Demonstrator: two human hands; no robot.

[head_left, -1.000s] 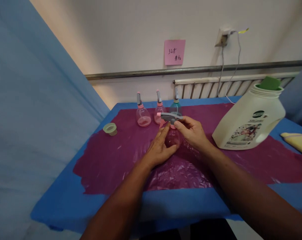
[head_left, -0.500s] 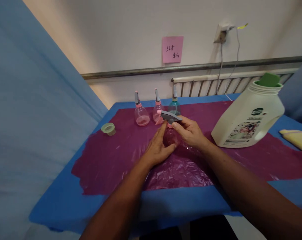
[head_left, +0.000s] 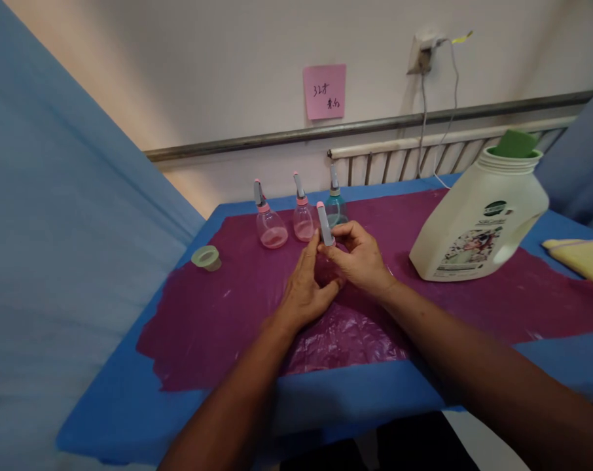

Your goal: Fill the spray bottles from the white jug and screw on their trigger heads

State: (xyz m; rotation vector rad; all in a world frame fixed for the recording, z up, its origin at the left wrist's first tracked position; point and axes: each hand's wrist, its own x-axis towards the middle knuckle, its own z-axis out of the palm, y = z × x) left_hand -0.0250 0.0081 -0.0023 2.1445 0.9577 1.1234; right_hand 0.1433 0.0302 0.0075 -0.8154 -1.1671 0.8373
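A clear pink spray bottle with a grey trigger head (head_left: 325, 226) stands upright on the purple plastic sheet (head_left: 198, 340). My left hand (head_left: 306, 291) is wrapped round the bottle's body, which it largely hides. The fingers of my right hand (head_left: 362, 258) close on the pink collar under the trigger head. Behind my hands stand two more pink spray bottles (head_left: 271, 229) (head_left: 304, 220), each with some liquid in the bottom, and a teal spray bottle (head_left: 336, 208), partly hidden by my right hand.
A large cream detergent jug (head_left: 466, 242) with a green piece (head_left: 516, 144) in its mouth stands at the right. A translucent cap (head_left: 206, 257) lies at the left. A yellow cloth (head_left: 578, 258) lies at the right edge; a blue curtain (head_left: 71, 196) hangs left.
The trigger head has turned in my right hand: its nozzle pointed left before and now points away from me. My left hand keeps its hold on the bottle. The view has shifted slightly.
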